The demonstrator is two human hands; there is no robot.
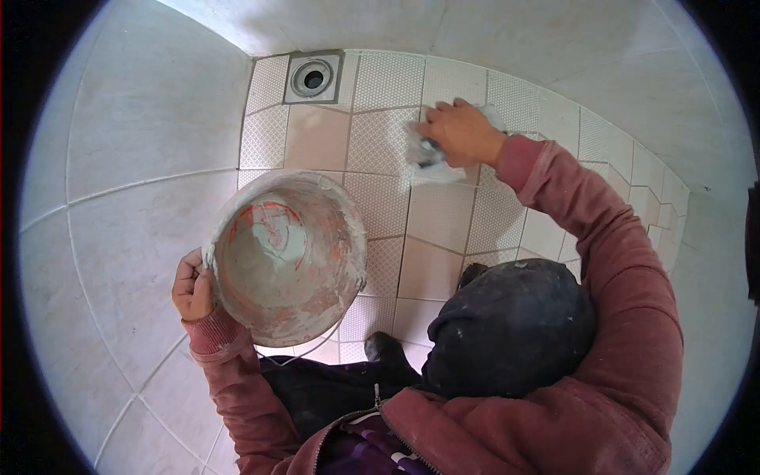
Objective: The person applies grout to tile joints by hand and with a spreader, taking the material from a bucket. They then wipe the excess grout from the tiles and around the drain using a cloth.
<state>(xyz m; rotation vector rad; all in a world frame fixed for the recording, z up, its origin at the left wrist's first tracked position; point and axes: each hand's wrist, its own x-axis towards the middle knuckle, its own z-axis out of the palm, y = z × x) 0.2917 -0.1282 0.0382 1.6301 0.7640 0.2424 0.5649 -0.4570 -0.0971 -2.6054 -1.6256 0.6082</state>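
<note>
At the left, my left hand [192, 286] grips the rim of a bucket [332, 229], fingers curled over its edge. The bucket is coated with pale dried material, with orange patches inside and a wire handle hanging at its lower side. Farther forward and to the right, my right hand [461, 133] is closed on a whitish cloth [435, 170] that lies against the patterned floor tiles [439, 214]. The cloth is partly blurred, and something dark shows in it beside my fingers.
A square floor drain [313, 77] with a round dark opening sits near the far wall [507, 39]. Large pale tiles cover the left wall [142, 119]. My bent knee [514, 328] and a dark boot [386, 350] are close below the work area.
</note>
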